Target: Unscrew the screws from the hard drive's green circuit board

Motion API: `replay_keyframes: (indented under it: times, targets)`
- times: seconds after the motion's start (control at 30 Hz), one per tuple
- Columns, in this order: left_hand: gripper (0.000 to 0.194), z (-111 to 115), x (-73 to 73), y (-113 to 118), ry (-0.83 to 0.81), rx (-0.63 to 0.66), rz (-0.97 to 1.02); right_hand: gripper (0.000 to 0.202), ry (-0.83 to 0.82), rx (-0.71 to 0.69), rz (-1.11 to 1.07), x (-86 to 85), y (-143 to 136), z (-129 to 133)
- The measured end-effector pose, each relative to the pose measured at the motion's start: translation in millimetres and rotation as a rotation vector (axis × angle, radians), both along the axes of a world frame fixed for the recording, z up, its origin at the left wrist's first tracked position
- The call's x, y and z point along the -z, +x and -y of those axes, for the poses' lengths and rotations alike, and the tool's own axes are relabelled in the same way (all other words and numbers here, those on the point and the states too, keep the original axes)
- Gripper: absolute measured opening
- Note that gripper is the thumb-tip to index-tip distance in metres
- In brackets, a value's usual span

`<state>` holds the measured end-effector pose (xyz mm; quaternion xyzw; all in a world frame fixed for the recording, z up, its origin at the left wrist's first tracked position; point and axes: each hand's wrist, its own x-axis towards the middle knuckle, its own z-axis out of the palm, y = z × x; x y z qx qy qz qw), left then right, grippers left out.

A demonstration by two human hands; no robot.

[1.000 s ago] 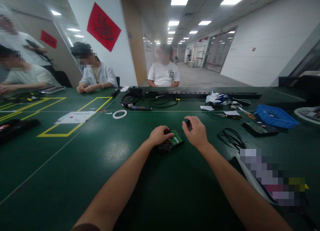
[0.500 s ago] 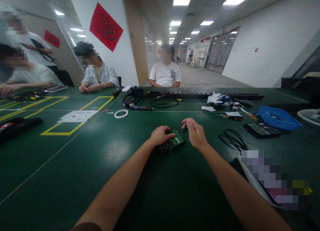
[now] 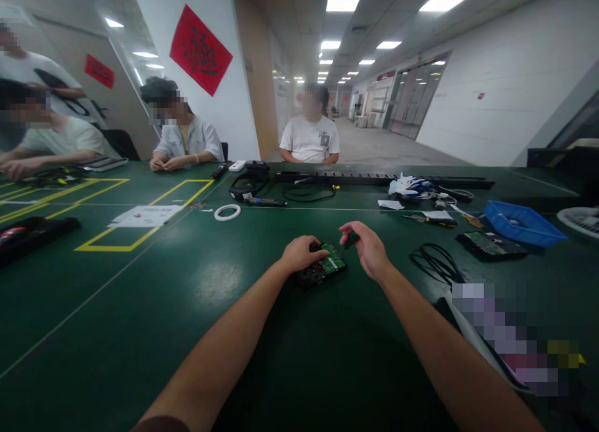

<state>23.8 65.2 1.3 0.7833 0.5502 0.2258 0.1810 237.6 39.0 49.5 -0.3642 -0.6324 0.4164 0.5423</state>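
A hard drive [image 3: 333, 265] with a green circuit board facing up lies on the green table in front of me. My left hand [image 3: 302, 253] grips it at its left side, the thumb resting on the board and the other fingers around the far edge. In my right hand [image 3: 367, 250] is a small screwdriver [image 3: 350, 241] with a dark handle, held in bent fingers. Its thin shaft slants down toward the right part of the board; whether the tip touches a screw is too small to tell.
To the right are a second drive [image 3: 491, 243], a blue tray [image 3: 524, 223], black cable [image 3: 435, 261] and pliers [image 3: 430, 220]. A white tape roll [image 3: 227, 213] and papers [image 3: 145, 216] lie left. Gloves [image 3: 409, 185] sit farther back. Several people sit or stand across the table.
My right hand has turned slightly and its fingers have shifted on the screwdriver, showing more of the handle. The left hand and the hard drive stay in place.
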Motion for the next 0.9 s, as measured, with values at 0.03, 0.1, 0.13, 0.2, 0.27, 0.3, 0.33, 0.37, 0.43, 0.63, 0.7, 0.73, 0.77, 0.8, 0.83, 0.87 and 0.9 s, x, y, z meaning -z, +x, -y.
replay_keyframes:
  times: [0.03,0.1,0.13,0.2,0.27,0.3,0.33,0.37,0.43,0.63,0.7,0.73,0.77,0.8,0.83,0.87,0.9]
  targets:
    - [0.045,0.1,-0.1,0.0,0.0,0.001,0.001,0.037,0.009,0.015,0.019,0.9,0.5,-0.4]
    - [0.046,0.5,-0.7,-0.1,-0.002,0.004,0.002,0.037,0.019,0.038,0.032,2.5,1.6,-1.2]
    - [0.046,0.8,-1.2,-0.1,-0.003,0.005,0.001,0.038,0.02,0.039,0.024,3.0,2.0,-1.6]
    - [0.046,1.6,-2.4,-0.3,-0.004,0.006,0.0,0.041,0.016,0.022,0.008,3.2,2.9,-2.1]
    - [0.046,2.5,-3.9,-0.4,-0.003,0.008,-0.003,0.044,0.0,-0.007,0.011,1.8,3.5,-2.0]
    - [0.046,3.0,-4.6,-0.4,-0.003,0.008,-0.005,0.044,-0.015,-0.019,0.014,0.7,3.8,-1.8]
    - [0.046,3.3,-5.1,-0.4,-0.004,0.008,-0.007,0.043,-0.034,-0.029,0.013,-0.7,3.9,-1.5]
    - [0.046,3.6,-5.5,-0.4,-0.005,0.007,-0.01,0.042,-0.059,-0.04,-0.003,-2.1,4.0,-1.1]
    - [0.045,3.7,-5.8,0.0,-0.007,0.001,-0.015,0.039,-0.109,-0.048,-0.064,-4.6,4.4,-0.3]
    - [0.045,3.3,-5.2,0.9,-0.008,-0.006,-0.022,0.031,-0.281,-0.106,-0.191,-8.2,10.3,1.0]
    - [0.045,3.7,-5.7,0.7,-0.011,-0.003,-0.024,0.029,-0.323,-0.131,-0.212,-9.2,11.8,1.3]
    - [0.046,4.0,-6.1,0.6,-0.013,-0.002,-0.026,0.028,-0.339,-0.145,-0.22,-9.8,11.9,1.5]
    - [0.046,4.3,-6.6,0.5,-0.015,-0.003,-0.028,0.027,-0.356,-0.162,-0.226,-10.6,11.5,1.9]
    - [0.045,4.6,-7.0,0.5,-0.018,-0.005,-0.03,0.027,-0.373,-0.18,-0.231,-11.3,10.7,2.3]
    - [0.045,4.9,-7.5,0.5,-0.02,-0.006,-0.032,0.027,-0.394,-0.194,-0.238,-12.0,9.7,2.7]
    - [0.045,5.1,-7.8,0.6,-0.022,-0.007,-0.033,0.027,-0.413,-0.203,-0.247,-12.5,8.7,3.1]
    - [0.044,5.3,-8.1,0.7,-0.023,-0.008,-0.034,0.027,-0.426,-0.205,-0.257,-12.8,7.8,3.4]
